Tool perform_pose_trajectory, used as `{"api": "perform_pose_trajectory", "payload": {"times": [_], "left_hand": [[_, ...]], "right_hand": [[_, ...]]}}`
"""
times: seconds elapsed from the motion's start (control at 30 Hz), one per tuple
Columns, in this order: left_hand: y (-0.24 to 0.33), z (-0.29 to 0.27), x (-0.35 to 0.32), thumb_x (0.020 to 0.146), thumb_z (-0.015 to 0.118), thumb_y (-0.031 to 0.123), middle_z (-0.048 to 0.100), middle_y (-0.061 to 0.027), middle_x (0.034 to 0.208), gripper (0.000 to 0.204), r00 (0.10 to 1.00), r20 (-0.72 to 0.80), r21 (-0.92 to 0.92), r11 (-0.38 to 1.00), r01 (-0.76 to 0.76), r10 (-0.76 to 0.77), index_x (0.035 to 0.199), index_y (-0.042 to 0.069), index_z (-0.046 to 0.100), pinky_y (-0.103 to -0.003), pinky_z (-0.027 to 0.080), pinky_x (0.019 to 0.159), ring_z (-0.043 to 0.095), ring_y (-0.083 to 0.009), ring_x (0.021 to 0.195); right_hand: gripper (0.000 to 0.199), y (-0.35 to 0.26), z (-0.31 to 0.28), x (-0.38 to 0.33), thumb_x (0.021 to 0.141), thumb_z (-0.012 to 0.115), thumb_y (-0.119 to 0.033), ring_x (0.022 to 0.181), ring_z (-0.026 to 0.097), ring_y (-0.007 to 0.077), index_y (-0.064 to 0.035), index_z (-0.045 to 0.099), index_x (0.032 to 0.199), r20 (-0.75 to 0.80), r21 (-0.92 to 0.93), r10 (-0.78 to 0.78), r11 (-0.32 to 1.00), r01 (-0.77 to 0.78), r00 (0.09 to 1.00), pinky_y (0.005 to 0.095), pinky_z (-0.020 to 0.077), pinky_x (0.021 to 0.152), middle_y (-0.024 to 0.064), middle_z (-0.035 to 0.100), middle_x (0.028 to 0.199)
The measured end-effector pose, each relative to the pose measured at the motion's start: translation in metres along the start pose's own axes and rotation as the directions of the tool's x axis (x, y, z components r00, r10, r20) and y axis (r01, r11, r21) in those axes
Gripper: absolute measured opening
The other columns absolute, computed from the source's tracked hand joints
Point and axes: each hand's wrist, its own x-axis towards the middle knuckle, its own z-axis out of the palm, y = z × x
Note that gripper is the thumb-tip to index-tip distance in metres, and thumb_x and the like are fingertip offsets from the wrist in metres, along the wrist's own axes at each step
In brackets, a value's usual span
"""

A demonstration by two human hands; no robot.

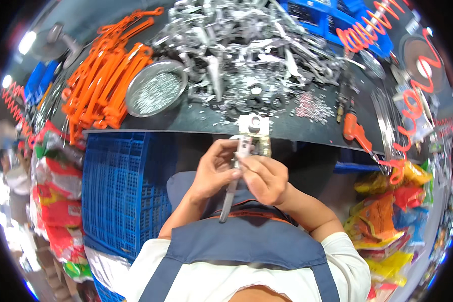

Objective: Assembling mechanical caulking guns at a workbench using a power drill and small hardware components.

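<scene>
A slim metal part (232, 189) is gripped by both hands just below the edge of the dark workbench (307, 126). The left hand (214, 171) is closed around its upper section, and the right hand (264, 177) is pinched onto it from the other side, fingertips touching. Its upper end is pressed against a small metal fixture (253, 132) at the bench edge. Behind the fixture a heap of shiny metal parts (246, 45) is piled, with a round steel dish (155, 91) and orange plastic handles (108, 75) to the left. A blue crate (123, 191) is seen beside the left forearm
</scene>
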Motion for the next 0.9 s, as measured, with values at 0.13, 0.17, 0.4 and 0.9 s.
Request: {"api": "perform_pose_trajectory", "payload": {"times": [0.13, 0.17, 0.4, 0.9], "left_hand": [[0.007, -0.013, 0.003, 0.068, 0.077, 0.025, 0.057, -0.0191, 0.118, 0.071, 0.98, -0.175, 0.03, 0.995, 0.1, -0.093, 0.124, -0.004, 0.044, -0.032, 0.047, 0.092, 0.059, -0.0251, 0.105], [0.012, -0.032, 0.001, 0.068, 0.077, 0.029, 0.057, -0.0204, 0.118, 0.074, 0.976, -0.197, 0.073, 0.992, 0.104, -0.088, 0.125, -0.005, 0.044, -0.036, 0.049, 0.09, 0.06, -0.0272, 0.102], [0.043, -0.07, 0.001, 0.077, 0.07, 0.032, 0.051, -0.0242, 0.122, 0.082, 0.983, -0.18, -0.124, 0.99, -0.069, 0.046, 0.137, -0.005, 0.029, -0.042, 0.05, 0.09, 0.057, -0.0307, 0.107], [0.017, -0.043, -0.002, 0.079, 0.066, 0.022, 0.054, -0.021, 0.117, 0.074, 0.979, -0.18, -0.22, 0.966, -0.134, 0.095, 0.137, -0.005, 0.028, -0.044, 0.049, 0.089, 0.057, -0.0303, 0.103]], "right_hand": [[0.026, 0.012, -0.006, 0.004, 0.071, 0.065, -0.001, 0.09, 0.064, 0.0313, 0.0061, 0.06, 0.096, 0.06, 0.395, 0.243, 0.885, -0.246, 0.968, 0.0363, 0.0543, 0.075, 0.0185, 0.062, 0.104], [0.028, 0.021, -0.02, -0.002, 0.073, 0.066, -0.003, 0.093, 0.063, 0.0315, 0.0059, 0.06, 0.099, 0.039, 0.299, 0.262, 0.918, -0.261, 0.964, 0.0368, 0.0534, 0.078, 0.0186, 0.062, 0.105], [0.02, 0.186, -0.223, -0.176, 0.08, 0.057, -0.003, 0.094, 0.062, 0.0358, 0.0045, 0.062, 0.098, -0.362, -0.67, 0.688, 0.276, -0.689, 0.628, 0.0425, 0.0499, 0.082, 0.0211, 0.063, 0.102], [0.011, 0.179, -0.295, -0.175, 0.081, 0.063, -0.008, 0.068, 0.063, 0.0205, -0.0006, 0.065, 0.09, -0.533, -0.445, 0.583, 0.423, -0.789, 0.613, 0.0308, 0.0499, 0.062, 0.0105, 0.067, 0.086]]}}
